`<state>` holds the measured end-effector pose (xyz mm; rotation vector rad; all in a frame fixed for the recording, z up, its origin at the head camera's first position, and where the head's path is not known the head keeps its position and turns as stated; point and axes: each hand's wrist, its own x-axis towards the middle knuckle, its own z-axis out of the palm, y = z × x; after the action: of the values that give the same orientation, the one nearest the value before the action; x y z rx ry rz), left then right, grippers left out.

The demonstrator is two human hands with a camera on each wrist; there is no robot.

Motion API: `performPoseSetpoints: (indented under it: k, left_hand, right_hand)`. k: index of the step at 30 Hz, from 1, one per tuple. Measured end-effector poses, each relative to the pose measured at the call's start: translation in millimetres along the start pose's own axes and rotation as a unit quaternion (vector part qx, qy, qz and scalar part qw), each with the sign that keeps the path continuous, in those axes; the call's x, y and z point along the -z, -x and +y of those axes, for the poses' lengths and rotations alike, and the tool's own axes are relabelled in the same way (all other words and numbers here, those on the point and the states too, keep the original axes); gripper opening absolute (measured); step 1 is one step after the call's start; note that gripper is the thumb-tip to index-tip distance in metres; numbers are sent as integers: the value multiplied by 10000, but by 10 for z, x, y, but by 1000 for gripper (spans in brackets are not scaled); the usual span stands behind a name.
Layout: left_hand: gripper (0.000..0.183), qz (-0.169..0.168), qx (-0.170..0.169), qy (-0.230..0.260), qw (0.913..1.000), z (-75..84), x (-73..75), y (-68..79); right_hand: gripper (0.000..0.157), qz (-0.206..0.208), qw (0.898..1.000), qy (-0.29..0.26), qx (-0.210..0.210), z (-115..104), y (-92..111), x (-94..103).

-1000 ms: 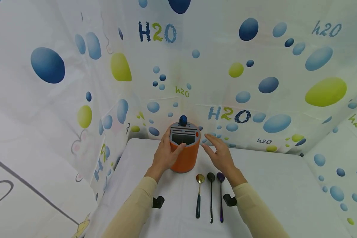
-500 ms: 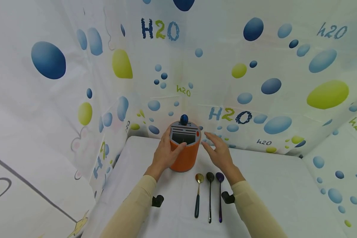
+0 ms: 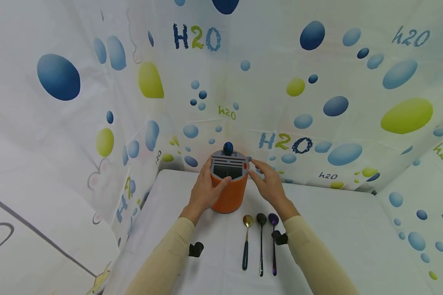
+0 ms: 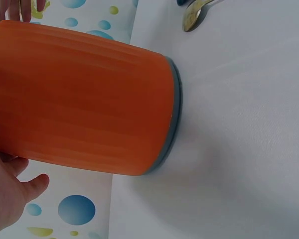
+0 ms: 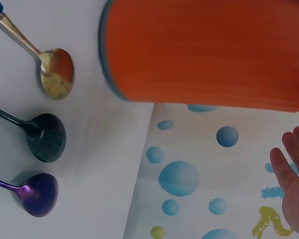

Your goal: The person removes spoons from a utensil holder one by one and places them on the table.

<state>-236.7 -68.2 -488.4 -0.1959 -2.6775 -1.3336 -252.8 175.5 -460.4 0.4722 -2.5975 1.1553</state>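
An orange canister with a grey slanted top stands upright at the back of the table. A dark window, a red oval and a shiny blue knob show on its top. My left hand holds its left side, fingers along the wall and thumb across the front below the window. At the right, my right hand has its fingers extended, fingertips right at the upper edge. In the right wrist view, the fingers of that hand are spread beside the orange wall.
In front of the canister lie a gold spoon with a dark green handle, a dark spoon and a purple spoon, side by side on the white table. A printed white sheet rises behind.
My right hand has moved left, closer to the canister's upper right edge. The left hand keeps its place on the canister, and the spoons have not moved.
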Motion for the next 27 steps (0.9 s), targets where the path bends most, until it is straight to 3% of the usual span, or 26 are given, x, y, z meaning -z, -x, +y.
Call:
performPoseSetpoints:
  k: [10, 27]
  left_hand:
    - [104, -69, 117, -64, 9999, -14, 0, -3]
    - [106, -31, 129, -76, 9999, -12, -2, 7]
  right_hand:
    - [49, -16, 9998, 79, 195, -102, -203, -27]
    - [50, -78, 9998, 33, 196, -214, -311, -93]
